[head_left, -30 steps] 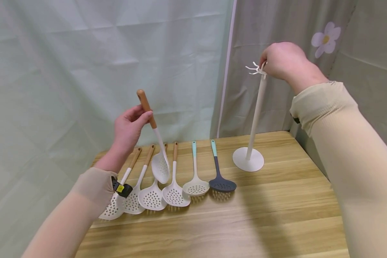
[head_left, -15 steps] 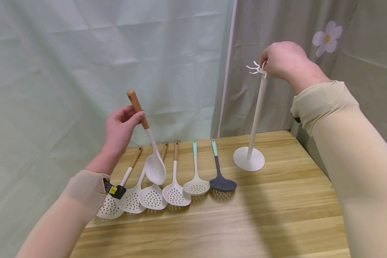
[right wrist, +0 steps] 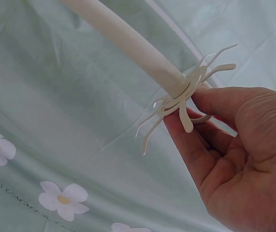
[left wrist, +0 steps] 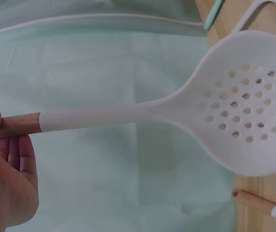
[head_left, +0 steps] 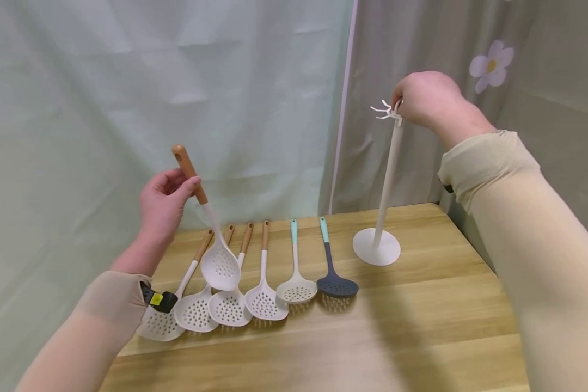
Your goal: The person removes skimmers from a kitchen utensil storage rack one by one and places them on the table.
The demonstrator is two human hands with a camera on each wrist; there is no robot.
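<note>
A: Status, near to far?

B: Near: wooden table (head_left: 421,326), bare at the front edge. Mid: row of slotted spoons lying flat, bowls toward us. I count four white with wood handles (head_left: 231,305), one white with mint handle (head_left: 296,289), one dark with mint handle (head_left: 337,284). The leftmost sits partly behind the left sleeve, so the count is soft.

A: Left hand?

B: Left hand (head_left: 163,207) pinches the wood grip of a white slotted spoon (head_left: 219,267), thumb and fingers curled round it, bowl hanging above the row.

A: Right?

B: Right hand (head_left: 423,98) grips the hook ring (right wrist: 186,92) atop the white stand (head_left: 376,246), far right of the table.

A: Progress?

B: No spoon hangs on the hooks yet. I'd call it the start: one spoon lifted, six on the table.
</note>
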